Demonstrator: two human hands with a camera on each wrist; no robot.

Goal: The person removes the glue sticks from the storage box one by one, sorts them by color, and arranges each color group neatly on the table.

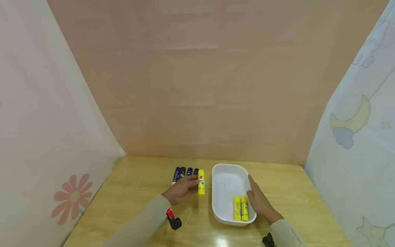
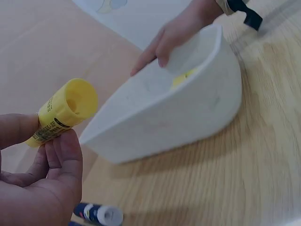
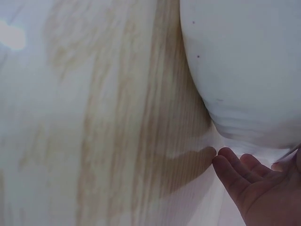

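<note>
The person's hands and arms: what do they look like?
The left hand and right hand are gloveless. Pale beige sleeves cover both forearms, the right one bearing small lettering. A black device with a red part sits at the left wrist, another black device at the right.

Screened-off tabletop corner — wooden table [image 1: 293, 192], tan backdrop [image 1: 197, 85], pale side sheets [image 1: 46, 103], printed flower [image 1: 74, 196], crescent moon [image 1: 361, 117]

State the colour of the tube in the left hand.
The tube is yellow; the head view shows it best.
</note>
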